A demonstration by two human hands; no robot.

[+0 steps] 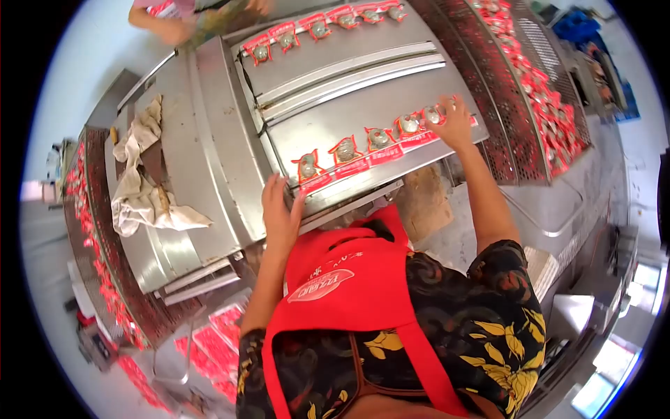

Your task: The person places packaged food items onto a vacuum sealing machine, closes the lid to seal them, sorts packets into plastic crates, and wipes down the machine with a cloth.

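A row of red-and-clear packets (379, 138) lies along the near edge of a steel machine top (328, 119), each with a greyish filling showing through its window. At the row's left end, my left hand (280, 213) rests by the edge with fingers stretched out, close to the leftmost packet (308, 166). My right hand (457, 127) reaches over the right end, fingers apart, beside a packet (432, 115) that its thumb seems to touch. Part of the rightmost packet is hidden under that hand.
Across the machine, a second row of packets (319, 29) lies along the far edge, beyond a double metal bar (349, 80). Perforated bins (513, 133) of red packets stand to the right and left. A crumpled cloth (136, 174) lies on the left panel. Another person's hand (174, 31) is at the top left.
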